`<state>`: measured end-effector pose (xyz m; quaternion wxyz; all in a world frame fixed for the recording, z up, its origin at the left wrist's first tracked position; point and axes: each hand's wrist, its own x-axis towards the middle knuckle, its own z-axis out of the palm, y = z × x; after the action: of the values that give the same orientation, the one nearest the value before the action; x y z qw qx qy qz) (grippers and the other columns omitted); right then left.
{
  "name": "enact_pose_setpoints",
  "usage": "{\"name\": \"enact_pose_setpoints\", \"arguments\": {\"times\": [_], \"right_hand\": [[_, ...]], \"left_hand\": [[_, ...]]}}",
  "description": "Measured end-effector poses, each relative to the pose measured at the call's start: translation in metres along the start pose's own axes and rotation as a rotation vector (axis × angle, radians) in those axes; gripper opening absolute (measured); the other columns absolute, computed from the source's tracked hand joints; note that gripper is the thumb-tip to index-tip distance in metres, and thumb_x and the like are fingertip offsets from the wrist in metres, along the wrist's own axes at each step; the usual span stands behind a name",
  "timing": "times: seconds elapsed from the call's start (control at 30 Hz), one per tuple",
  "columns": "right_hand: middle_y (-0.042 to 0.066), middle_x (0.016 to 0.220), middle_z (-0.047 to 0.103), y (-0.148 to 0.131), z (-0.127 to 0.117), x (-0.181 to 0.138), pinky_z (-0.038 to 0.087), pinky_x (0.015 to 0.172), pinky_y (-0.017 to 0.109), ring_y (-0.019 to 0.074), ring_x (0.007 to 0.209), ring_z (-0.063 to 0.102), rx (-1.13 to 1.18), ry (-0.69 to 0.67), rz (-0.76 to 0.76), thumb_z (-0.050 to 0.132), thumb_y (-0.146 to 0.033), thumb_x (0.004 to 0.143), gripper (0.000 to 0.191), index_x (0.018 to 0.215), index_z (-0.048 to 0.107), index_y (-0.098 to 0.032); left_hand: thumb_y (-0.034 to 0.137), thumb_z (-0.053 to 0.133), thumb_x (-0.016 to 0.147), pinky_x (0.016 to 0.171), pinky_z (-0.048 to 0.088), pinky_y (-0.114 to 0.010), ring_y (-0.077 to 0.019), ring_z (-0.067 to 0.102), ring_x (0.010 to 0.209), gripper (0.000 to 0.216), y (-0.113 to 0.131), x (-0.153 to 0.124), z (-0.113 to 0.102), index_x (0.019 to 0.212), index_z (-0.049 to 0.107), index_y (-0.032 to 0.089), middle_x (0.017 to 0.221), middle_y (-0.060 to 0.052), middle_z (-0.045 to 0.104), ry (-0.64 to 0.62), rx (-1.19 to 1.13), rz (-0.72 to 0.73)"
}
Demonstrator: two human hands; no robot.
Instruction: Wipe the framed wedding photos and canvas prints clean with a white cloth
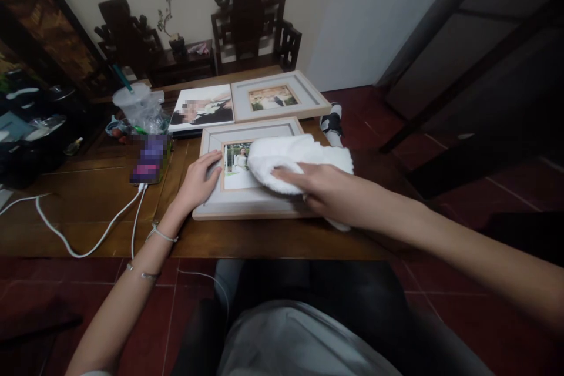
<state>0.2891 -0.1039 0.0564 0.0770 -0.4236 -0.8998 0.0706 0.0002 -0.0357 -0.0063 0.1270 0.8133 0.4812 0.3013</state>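
A light wooden picture frame [264, 211] with a wide pale mount lies flat near the front edge of the table. Its small photo [237, 167] shows a figure in white outdoors. My left hand [200, 181] rests on the frame's left side, fingers stretched out and holding nothing. In my right hand [328, 191] is a bunched white cloth [288, 150], gripped between thumb and fingers over the right part of the frame. The cloth covers the right part of the photo. Whether it presses on the surface I cannot tell.
Behind lie a second picture frame [304, 107] and an unframed photo panel [202, 97]. A spray bottle [331, 123] is at the right. On the left are a phone [150, 158] with a white cable [70, 249], a plastic cup [132, 98] and dark pots [33, 135].
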Motion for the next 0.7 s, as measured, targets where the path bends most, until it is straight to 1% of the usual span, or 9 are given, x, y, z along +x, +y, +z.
{"name": "enact_pose_setpoints", "arguments": {"times": [0.13, 0.23, 0.3, 0.37, 0.47, 0.57, 0.63, 0.7], "right_hand": [[0.025, 0.136, 0.058, 0.03, 0.012, 0.046, 0.048, 0.095, 0.046, 0.0362, 0.117, 0.061, -0.098, 0.089, 0.079, 0.038, 0.001, 0.081, 0.069, 0.148, 0.052, -0.011], [0.026, 0.151, 0.047, 0.048, 0.016, 0.076, 0.043, 0.103, 0.054, 0.0403, 0.13, 0.051, -0.174, 0.13, 0.07, 0.036, 0.003, 0.081, 0.069, 0.148, 0.051, -0.008], [0.023, 0.158, 0.041, 0.053, 0.017, 0.088, 0.039, 0.105, 0.061, 0.0435, 0.138, 0.043, -0.224, 0.087, 0.041, 0.035, 0.005, 0.08, 0.071, 0.147, 0.053, -0.01], [0.021, 0.159, 0.041, 0.051, 0.019, 0.092, 0.038, 0.105, 0.066, 0.0455, 0.141, 0.039, -0.253, 0.019, 0.018, 0.035, 0.007, 0.079, 0.073, 0.147, 0.054, -0.012], [0.02, 0.154, 0.049, 0.039, 0.018, 0.079, 0.04, 0.103, 0.067, 0.0433, 0.138, 0.045, -0.232, -0.06, -0.019, 0.038, 0.008, 0.077, 0.074, 0.143, 0.059, -0.016], [0.019, 0.15, 0.054, 0.019, 0.006, 0.05, 0.045, 0.101, 0.062, 0.0413, 0.135, 0.05, -0.17, -0.16, -0.065, 0.042, 0.007, 0.075, 0.073, 0.14, 0.063, -0.019], [0.017, 0.139, 0.064, 0.005, -0.01, 0.028, 0.051, 0.097, 0.052, 0.0368, 0.126, 0.06, -0.113, -0.239, -0.083, 0.045, 0.005, 0.075, 0.072, 0.137, 0.066, -0.023], [0.011, 0.118, 0.074, -0.008, -0.026, 0.006, 0.056, 0.084, 0.038, 0.0284, 0.104, 0.071, -0.042, -0.303, -0.091, 0.046, 0.003, 0.076, 0.068, 0.133, 0.069, -0.028]], "left_hand": [[0.025, 0.053, 0.097, 0.118, 0.043, -0.049, -0.0256, 0.06, 0.133, 0.036, -0.001, 0.0, 0.0, 0.128, 0.068, 0.016, 0.139, -0.013, 0.067, -0.006, 0.001, 0.001], [0.026, 0.053, 0.097, 0.118, 0.043, -0.049, -0.0258, 0.06, 0.134, 0.036, -0.001, 0.0, -0.001, 0.128, 0.068, 0.016, 0.139, -0.013, 0.067, -0.009, -0.001, -0.001], [0.025, 0.054, 0.096, 0.118, 0.043, -0.048, -0.0255, 0.06, 0.134, 0.036, 0.0, 0.0, -0.002, 0.128, 0.068, 0.016, 0.138, -0.013, 0.067, -0.012, -0.004, 0.0], [0.025, 0.054, 0.096, 0.118, 0.043, -0.048, -0.0257, 0.06, 0.134, 0.037, 0.0, 0.0, -0.001, 0.128, 0.068, 0.014, 0.138, -0.014, 0.067, -0.011, -0.008, 0.003], [0.024, 0.053, 0.096, 0.118, 0.043, -0.05, -0.0266, 0.06, 0.134, 0.037, 0.0, 0.001, 0.0, 0.127, 0.068, 0.013, 0.138, -0.016, 0.067, -0.004, -0.013, 0.002], [0.024, 0.053, 0.095, 0.118, 0.043, -0.05, -0.0259, 0.06, 0.133, 0.036, 0.0, 0.001, 0.0, 0.127, 0.069, 0.016, 0.137, -0.013, 0.068, 0.0, -0.008, -0.007], [0.023, 0.053, 0.095, 0.118, 0.043, -0.049, -0.0256, 0.06, 0.133, 0.036, 0.001, 0.001, 0.001, 0.127, 0.069, 0.015, 0.138, -0.014, 0.068, 0.001, -0.005, -0.007], [0.023, 0.052, 0.095, 0.118, 0.043, -0.048, -0.0254, 0.06, 0.133, 0.037, 0.001, 0.001, 0.001, 0.127, 0.069, 0.015, 0.138, -0.014, 0.068, 0.006, -0.005, -0.006]]}}
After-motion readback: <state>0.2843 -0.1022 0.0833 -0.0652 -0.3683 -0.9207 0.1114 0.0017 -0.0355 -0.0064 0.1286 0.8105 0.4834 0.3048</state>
